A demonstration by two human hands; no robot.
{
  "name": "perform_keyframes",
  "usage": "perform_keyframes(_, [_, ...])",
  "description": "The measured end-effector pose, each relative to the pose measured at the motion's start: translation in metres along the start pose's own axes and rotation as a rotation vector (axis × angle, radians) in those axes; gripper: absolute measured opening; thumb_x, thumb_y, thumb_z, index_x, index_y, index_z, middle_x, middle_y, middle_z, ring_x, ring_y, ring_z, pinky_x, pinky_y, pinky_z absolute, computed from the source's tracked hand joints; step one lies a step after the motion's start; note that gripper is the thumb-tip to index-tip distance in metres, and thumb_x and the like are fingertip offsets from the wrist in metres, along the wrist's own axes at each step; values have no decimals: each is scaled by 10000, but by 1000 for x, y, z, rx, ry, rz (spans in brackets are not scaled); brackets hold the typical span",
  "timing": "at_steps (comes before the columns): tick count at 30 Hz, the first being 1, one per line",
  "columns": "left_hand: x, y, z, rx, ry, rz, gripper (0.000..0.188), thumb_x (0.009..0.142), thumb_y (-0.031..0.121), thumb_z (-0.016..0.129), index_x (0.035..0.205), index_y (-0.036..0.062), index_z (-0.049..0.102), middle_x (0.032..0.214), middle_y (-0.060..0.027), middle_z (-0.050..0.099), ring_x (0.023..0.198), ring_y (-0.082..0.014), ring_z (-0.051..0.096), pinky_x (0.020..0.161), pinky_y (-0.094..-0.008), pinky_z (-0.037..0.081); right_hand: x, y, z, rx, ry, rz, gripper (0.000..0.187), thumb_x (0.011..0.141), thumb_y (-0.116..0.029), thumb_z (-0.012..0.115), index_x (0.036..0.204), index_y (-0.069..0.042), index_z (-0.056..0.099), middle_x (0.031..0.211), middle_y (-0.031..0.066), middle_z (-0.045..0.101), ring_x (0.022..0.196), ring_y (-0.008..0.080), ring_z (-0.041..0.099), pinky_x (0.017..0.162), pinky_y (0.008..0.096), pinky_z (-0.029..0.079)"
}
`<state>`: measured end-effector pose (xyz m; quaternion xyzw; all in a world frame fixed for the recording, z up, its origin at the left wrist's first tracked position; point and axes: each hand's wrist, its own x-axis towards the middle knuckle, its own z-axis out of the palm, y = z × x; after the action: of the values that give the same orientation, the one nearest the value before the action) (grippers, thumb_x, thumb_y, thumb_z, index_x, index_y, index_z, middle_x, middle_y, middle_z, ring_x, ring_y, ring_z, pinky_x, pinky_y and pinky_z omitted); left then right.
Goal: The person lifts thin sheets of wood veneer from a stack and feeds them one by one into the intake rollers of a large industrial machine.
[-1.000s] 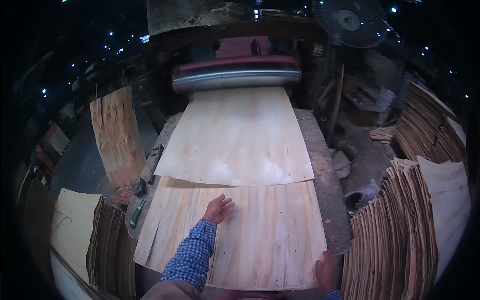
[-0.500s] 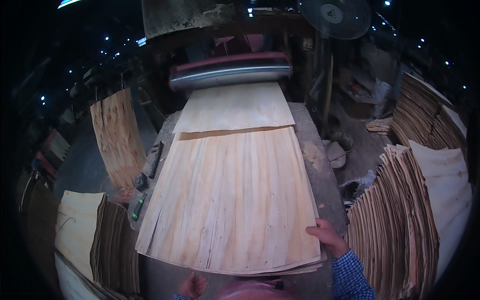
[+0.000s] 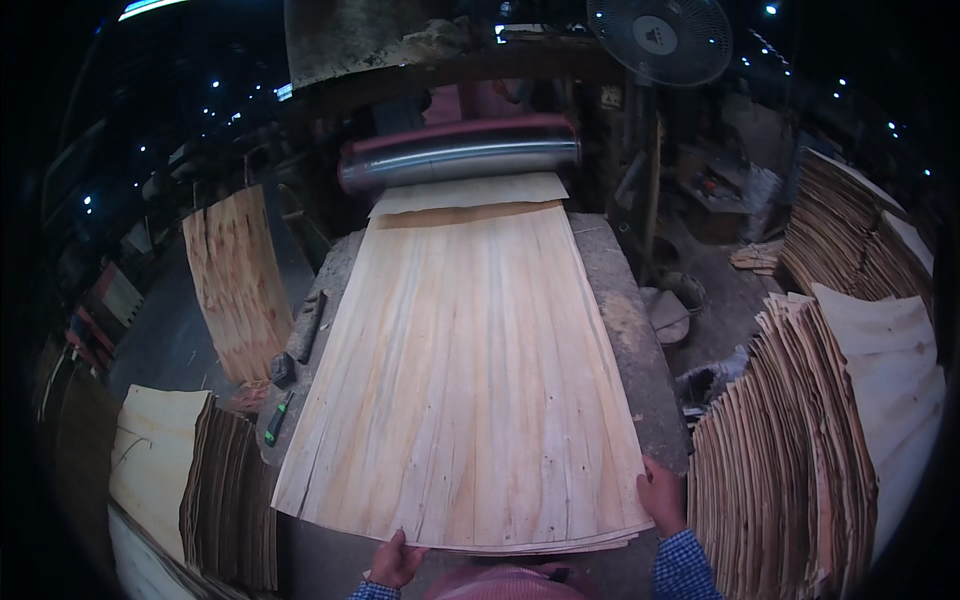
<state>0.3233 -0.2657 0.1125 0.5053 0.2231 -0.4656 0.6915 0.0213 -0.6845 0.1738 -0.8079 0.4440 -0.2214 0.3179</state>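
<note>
A large pale wood veneer sheet lies lengthwise on the bench in front of me, other sheets' edges showing beneath its near end. My left hand pinches its near edge, thumb on top and fingers underneath. At the near right corner, my right hand is closed on the sheet's side edge. Beyond the far end, a second veneer sheet reaches under a shiny metal roller with a reddish upper part. The far edge of the sheet I hold meets a shadow below that second sheet.
The worn bench carries a green-and-black knife and a dark block at left. Stacked veneers stand right and left. One reddish sheet leans further off. A fan hangs above right.
The far sheet has slid away under the roller, showing less of itself. My left hand has come up and taken the near edge. My right hand has shifted slightly down toward the corner.
</note>
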Motion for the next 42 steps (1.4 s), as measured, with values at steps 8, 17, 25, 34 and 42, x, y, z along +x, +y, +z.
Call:
perform_keyframes(8, [44, -15, -58, 42, -80, -75, 448, 987, 426, 515, 1039, -10, 605, 978, -184, 702, 802, -263, 696, 642, -340, 580, -1, -34, -2, 572, -147, 234, 424, 838, -44, 597, 1255, 28, 571, 1131, 166, 668, 1003, 209, 654, 857, 320, 503])
perform_keyframes(17, [3, 9, 1, -366, -263, -221, 525, 924, 520, 582, 980, 0, 627, 897, -160, 716, 724, -270, 708, 666, -357, 594, 54, -101, -63, 1265, -329, 217, 486, 832, -57, 579, 1292, 88, 519, 1183, 160, 643, 1040, 216, 645, 918, 325, 503])
perform_keyframes(25, [77, 137, 155, -249, -262, 197, 307, 1023, 213, 456, 889, -33, 580, 812, -149, 674, 796, -261, 707, 668, -310, 602, 103, -90, -32, 1147, -130, 408, 323, 916, -103, 527, 1213, 10, 581, 1084, 89, 665, 952, 208, 672, 819, 324, 544])
perform_keyframes(34, [220, 224, 238, -110, -300, 259, 266, 1034, 243, 427, 984, 11, 548, 909, -113, 662, 856, -255, 692, 687, -314, 581, -20, -26, 35, -287, 149, -91, 396, 775, -61, 627, 1151, 59, 592, 1202, 270, 599, 1148, 415, 555, 1023, 464, 419])
perform_keyframes(42, [103, 157, 192, 344, -336, 184, 429, 1015, 340, 458, 1350, 73, 456, 1317, -140, 555, 1138, -292, 591, 908, -439, 521, 2, -31, 2, 219, -48, 257, 397, 830, -84, 640, 1205, 36, 587, 1114, 187, 670, 1004, 249, 652, 884, 356, 497])
